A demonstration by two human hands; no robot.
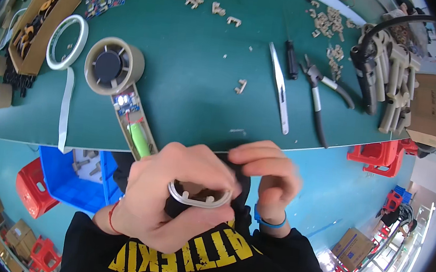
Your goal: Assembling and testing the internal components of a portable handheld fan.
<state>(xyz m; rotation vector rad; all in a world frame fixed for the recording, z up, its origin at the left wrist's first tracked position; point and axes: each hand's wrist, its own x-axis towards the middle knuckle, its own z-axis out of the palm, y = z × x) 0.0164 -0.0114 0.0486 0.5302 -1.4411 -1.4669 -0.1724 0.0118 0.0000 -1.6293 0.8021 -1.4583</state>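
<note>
Above my lap, my left hand is closed around a hollow plastic part with a pale oval rim. Its opening shows dark inside, with small posts; the rest is hidden by my fingers. Just to the right is my right hand, its fingers loosely bent and apart, and nothing shows in them. Beyond my left hand, on the table edge, lies an opened handheld fan. A lit circuit board and a green battery sit in its handle, whose lower end my left hand covers.
Tweezers, a screwdriver and pliers lie right on the green table. Small beige clips are scattered there. Left are a tape roll and a cardboard box; fan housings are piled right. A blue bin stands below.
</note>
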